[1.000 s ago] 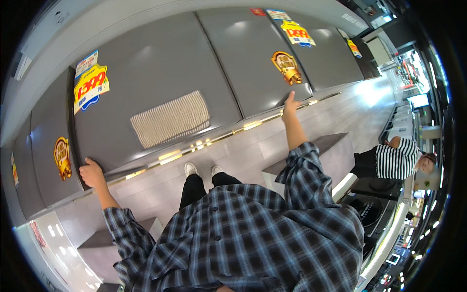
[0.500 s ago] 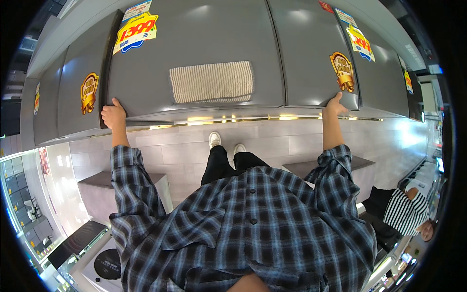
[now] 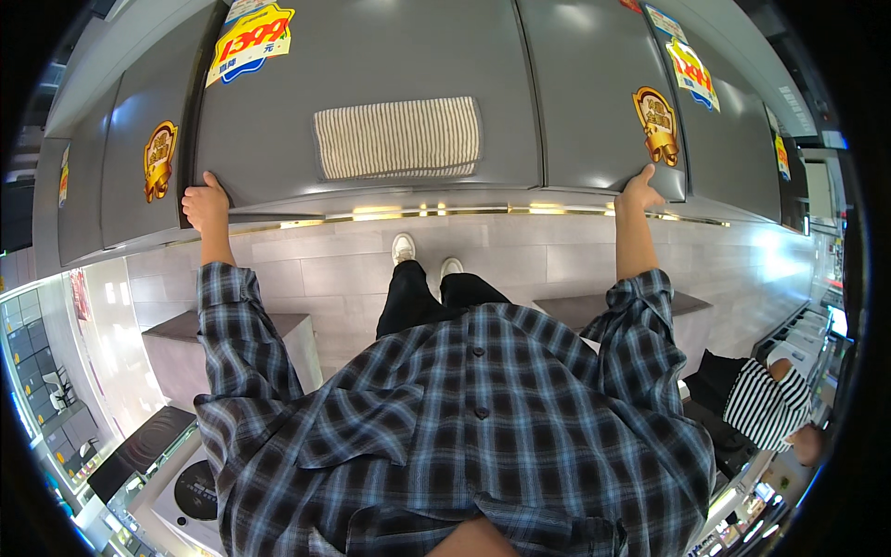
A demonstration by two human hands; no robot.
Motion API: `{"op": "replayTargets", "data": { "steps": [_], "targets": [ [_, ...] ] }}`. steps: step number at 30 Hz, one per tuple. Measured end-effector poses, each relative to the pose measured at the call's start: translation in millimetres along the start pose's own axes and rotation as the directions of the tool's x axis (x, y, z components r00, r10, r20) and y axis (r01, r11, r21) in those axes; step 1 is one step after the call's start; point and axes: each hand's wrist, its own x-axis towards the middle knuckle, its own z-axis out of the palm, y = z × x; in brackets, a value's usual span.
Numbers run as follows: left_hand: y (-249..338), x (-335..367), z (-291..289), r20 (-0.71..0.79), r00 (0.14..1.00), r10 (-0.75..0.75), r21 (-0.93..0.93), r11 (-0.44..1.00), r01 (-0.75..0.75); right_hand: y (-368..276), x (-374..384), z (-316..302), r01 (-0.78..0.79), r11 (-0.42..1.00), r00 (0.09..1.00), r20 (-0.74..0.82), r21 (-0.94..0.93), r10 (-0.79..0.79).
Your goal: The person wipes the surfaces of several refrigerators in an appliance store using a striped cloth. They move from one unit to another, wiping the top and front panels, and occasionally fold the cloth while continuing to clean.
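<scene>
A wide dark grey panel, glossy and stickered, spans the far side in front of me. My left hand holds its near left corner, thumb on top and fingers curled at the side edge. A narrower dark grey panel adjoins it on the right, across a thin seam. On that one's front edge, close to the right corner, my right hand is closed, thumb up; its other fingers are partly hidden. Between my hands a cream-and-dark striped cloth lies flat on the wide panel, touched by neither hand.
Bright price tags and gold badge stickers mark the panels. Grey blocks stand left and right of my legs. A person in a striped top is at the lower right. Pale floor tiles lie below.
The whole view has shifted slightly, so panels and cloth sit a little higher and farther left. Both hands keep their places on the panel edges.
</scene>
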Motion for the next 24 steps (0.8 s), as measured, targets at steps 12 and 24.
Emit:
{"op": "replayTargets", "data": {
  "steps": [12,24],
  "targets": [
    [0,-9,-4,0.026,1.0,-0.01,0.028,1.0,0.009,-3,4,-2,-0.038,0.998,0.998,0.038,-0.057,0.04],
    [3,-15,-9,0.007,1.0,-0.017,0.004,1.0,0.017,-2,9,-2,-0.053,0.999,0.998,0.035,-0.001,0.053]
  ]
}}
